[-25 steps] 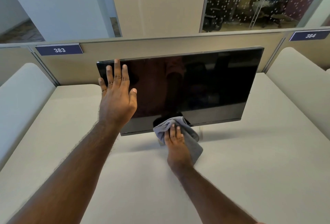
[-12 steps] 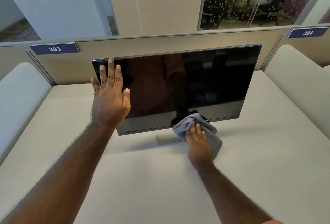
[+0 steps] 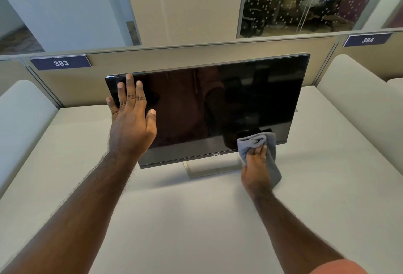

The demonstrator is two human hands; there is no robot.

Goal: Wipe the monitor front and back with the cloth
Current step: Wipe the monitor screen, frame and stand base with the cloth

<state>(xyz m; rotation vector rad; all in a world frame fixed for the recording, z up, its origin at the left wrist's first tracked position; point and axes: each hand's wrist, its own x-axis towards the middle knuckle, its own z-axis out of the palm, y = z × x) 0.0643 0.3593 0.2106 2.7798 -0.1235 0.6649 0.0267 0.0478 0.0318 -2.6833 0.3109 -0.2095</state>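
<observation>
A black flat monitor (image 3: 218, 108) stands on a pale stand (image 3: 209, 166) in the middle of the desk, screen off and facing me. My left hand (image 3: 130, 118) lies flat against the screen's upper left corner, fingers spread, holding nothing. My right hand (image 3: 256, 164) grips a grey cloth (image 3: 265, 147) and presses it on the screen's lower right part, near the bottom bezel. The back of the monitor is hidden.
The beige desk (image 3: 196, 219) is bounded by padded side dividers on the left (image 3: 24, 121) and right (image 3: 357, 103) and a back partition (image 3: 174, 57) with signs 383 and 384. A white planter (image 3: 61, 12) and a glass-walled room lie beyond.
My right hand has slid the cloth rightward along the bottom of the screen, from near the stand to the lower right. My left hand has stayed flat on the upper left.
</observation>
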